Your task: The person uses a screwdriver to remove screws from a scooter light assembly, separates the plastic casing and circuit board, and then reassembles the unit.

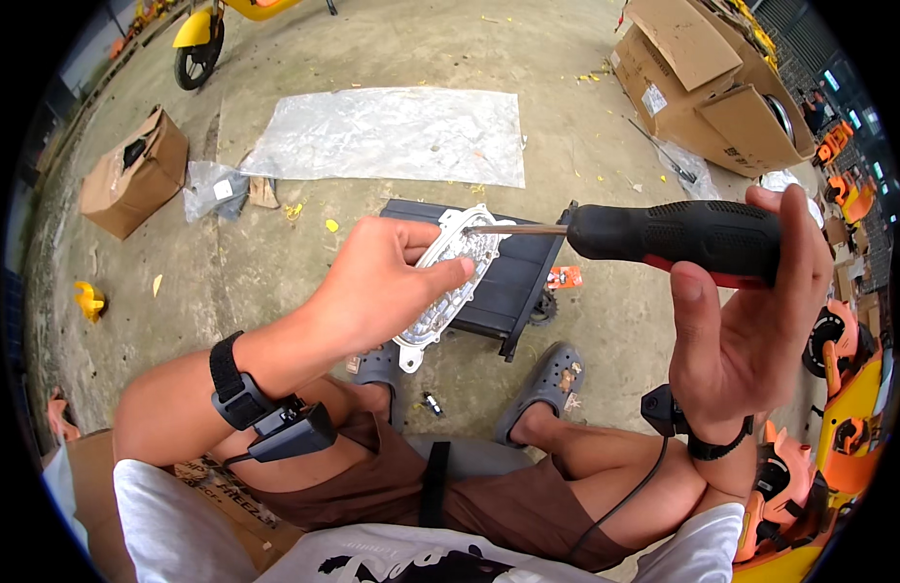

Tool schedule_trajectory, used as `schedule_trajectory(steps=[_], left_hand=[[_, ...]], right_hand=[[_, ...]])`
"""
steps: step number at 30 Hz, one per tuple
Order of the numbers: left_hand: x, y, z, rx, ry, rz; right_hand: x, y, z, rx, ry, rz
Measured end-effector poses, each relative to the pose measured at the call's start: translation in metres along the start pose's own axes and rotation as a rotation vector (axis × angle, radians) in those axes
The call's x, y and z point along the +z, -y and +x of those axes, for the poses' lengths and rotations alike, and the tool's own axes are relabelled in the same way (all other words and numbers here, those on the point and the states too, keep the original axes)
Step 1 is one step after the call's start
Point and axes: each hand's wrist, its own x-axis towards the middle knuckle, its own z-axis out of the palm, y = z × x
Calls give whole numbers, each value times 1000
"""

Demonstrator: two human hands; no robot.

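Bare knees and brown shorts fill the lower middle of the head view, with a white shirt below them and grey clogs (552,374) planted on the concrete floor (275,262). Left hand (382,282) has its grip clenched on a pale oval metal plate (448,291), fingers curled over the near face, holding it tilted in front of a dark ribbed panel (513,277) that stands on the floor just behind. Right hand (751,321) has its grip grasping a screwdriver (674,238) with a black and red handle, held level; its thin shaft reaches left and the tip meets the upper edge of the plate. Both wrists carry black straps with small devices and cables.

Boxes: an open brown cardboard box (708,83) lies tipped at the upper right, a round dark part showing at its mouth; a smaller cardboard box (129,175) sits at the left with a torn dark opening, contents not clear. A crumpled clear bag (212,189) lies just beside it.

Room: a clear plastic sheet (392,136) lies flat beyond the panel, with bare concrete around it. Orange parts (839,428) crowd the right edge near the right elbow. A yellow two-wheeler (202,34) stands at the far upper left.
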Motion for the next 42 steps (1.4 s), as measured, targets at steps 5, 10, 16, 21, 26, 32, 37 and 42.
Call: schedule_trajectory(steps=[5,10,16,21,26,32,37,42], left_hand=[[-1,6,3,-18,-19,27],[-1,7,3,24,-36,47],[0,5,3,-24,-30,87],[2,8,3,-31,-28,41],[5,5,3,-34,-9,10],[4,8,4,-17,-19,70],[6,8,4,-27,4,40],[4,13,7,-14,-17,46]], right_hand=[[0,-7,9,-231,70,-103],[5,-12,4,-107,17,67],[1,-15,4,-76,55,176],[4,-14,3,-89,27,125],[2,-18,8,-111,-16,269],[10,-7,1,62,-6,312],[11,-21,5,-60,-1,313],[13,-12,4,-17,70,527]])
